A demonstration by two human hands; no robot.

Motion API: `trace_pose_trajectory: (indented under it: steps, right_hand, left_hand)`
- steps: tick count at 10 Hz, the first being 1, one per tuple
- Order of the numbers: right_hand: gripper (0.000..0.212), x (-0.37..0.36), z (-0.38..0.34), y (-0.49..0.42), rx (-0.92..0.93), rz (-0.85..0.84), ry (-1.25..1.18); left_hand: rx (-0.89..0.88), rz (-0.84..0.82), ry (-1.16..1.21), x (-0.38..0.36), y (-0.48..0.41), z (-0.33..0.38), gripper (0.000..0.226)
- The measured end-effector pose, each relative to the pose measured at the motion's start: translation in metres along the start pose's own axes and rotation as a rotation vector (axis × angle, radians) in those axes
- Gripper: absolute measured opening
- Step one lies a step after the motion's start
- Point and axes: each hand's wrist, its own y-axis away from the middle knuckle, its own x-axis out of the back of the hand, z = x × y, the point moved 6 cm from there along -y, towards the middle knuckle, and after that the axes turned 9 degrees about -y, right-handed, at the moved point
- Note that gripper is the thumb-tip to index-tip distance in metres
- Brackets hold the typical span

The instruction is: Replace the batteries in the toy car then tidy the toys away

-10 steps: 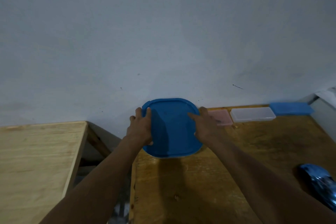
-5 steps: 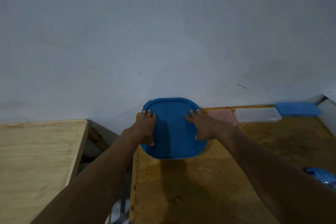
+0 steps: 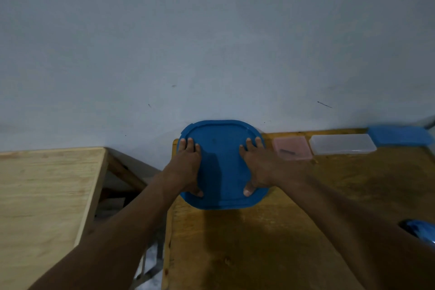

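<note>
- We see the left hand lying palm down on the left part of a blue lid.
- Its fingers are straight and close together, flat on the lid, with the tips near the far left rim.
- The left thumb is spread toward us and rests near the lid's near left edge.
- The right hand lies flat in the same way on the right part of the lid.
- Its fingers are stretched out, slightly apart, with the tips near the far right rim.
- The right thumb points toward us and presses near the lid's near edge.
- Neither hand curls round anything; both only press on the lid with open palms.
- The lid sits at the far left corner of the dark wooden surface, up against the wall.
- We cannot tell what lies under the lid.
- The toy car, blue and shiny, lies near the right edge of the view, well apart from the lid and partly cut off.
- Along the wall to the right of the lid lie a pink case, a clear case and a blue case, side by side.
- A small dark object shows through the pink case; we cannot tell what it is.
- A lighter wooden table stands on the left, with a gap between it and the surface.
</note>
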Motion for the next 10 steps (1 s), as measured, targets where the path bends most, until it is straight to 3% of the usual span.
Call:
trace_pose_trajectory:
  steps: [4, 6, 7, 8, 9, 10]
  right_hand:
    - [0.122, 0.004, 0.001, 0.012, 0.02, 0.121, -0.052]
    - [0.088, -0.011, 0.0, 0.05, -0.044, 0.254, -0.202]
    - [0.068, -0.026, -0.004, 0.068, -0.075, 0.354, -0.227]
    - [0.062, -0.028, -0.012, 0.086, -0.039, 0.462, -0.314]
    - [0.051, -0.004, -0.013, 0.118, 0.041, 0.647, -0.496]
    - [0.036, 0.038, -0.002, 0.159, 0.084, 0.833, -0.724]
  left_hand:
    - [0.003, -0.005, 0.07, -0.007, 0.0, -0.009, 0.132]
    - [0.02, 0.071, 0.095, -0.007, 0.012, -0.009, 0.124]
    - [0.044, 0.166, 0.149, -0.008, 0.028, -0.001, 0.115]
    - [0.097, 0.337, 0.234, -0.013, 0.049, 0.004, 0.1]
    - [0.092, 0.632, 0.461, -0.026, 0.071, 0.008, 0.08]
    - [-0.031, 0.768, 0.613, -0.067, 0.102, 0.024, 0.073]
